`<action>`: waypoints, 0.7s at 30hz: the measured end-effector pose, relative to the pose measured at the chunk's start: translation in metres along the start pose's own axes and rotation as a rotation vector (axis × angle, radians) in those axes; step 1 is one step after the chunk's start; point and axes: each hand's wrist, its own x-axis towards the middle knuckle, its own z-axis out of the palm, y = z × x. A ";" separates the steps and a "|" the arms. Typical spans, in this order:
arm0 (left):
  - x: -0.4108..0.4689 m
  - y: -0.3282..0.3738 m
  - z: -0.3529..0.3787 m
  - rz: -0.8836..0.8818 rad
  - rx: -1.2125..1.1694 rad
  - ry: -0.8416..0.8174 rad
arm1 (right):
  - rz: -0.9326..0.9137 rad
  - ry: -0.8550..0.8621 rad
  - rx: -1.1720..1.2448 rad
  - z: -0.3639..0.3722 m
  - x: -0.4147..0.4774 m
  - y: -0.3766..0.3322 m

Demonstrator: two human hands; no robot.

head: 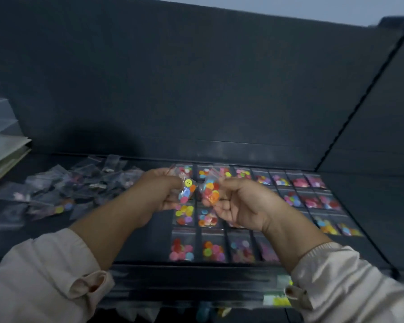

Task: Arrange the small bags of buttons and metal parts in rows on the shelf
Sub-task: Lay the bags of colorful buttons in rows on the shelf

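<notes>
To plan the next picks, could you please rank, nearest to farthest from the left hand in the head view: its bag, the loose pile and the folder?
1. Bag, held in the left hand.
2. Loose pile, to its left.
3. Folder, at the far left edge.

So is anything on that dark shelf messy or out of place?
Yes: the loose heap of bags on the left lies jumbled and overlapping, unlike the neat rows of bags on the right. The left hand and right hand each hold a bag of buttons above the rows. Nothing looks spilled or torn.

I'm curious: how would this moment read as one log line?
left hand: holds button bag | right hand: holds second bag | rows: partly filled
</notes>
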 end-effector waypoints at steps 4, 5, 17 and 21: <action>-0.003 -0.002 0.030 -0.017 -0.014 0.013 | 0.103 0.013 0.167 -0.023 -0.014 0.004; -0.003 -0.003 0.034 -0.026 -0.010 0.011 | 0.111 0.013 0.179 -0.026 -0.017 0.005; -0.014 -0.012 0.131 -0.099 0.050 -0.015 | -0.123 0.102 -0.053 -0.104 -0.051 0.008; -0.019 -0.003 0.152 -0.125 -0.015 -0.085 | -0.255 0.141 -0.131 -0.113 -0.057 0.006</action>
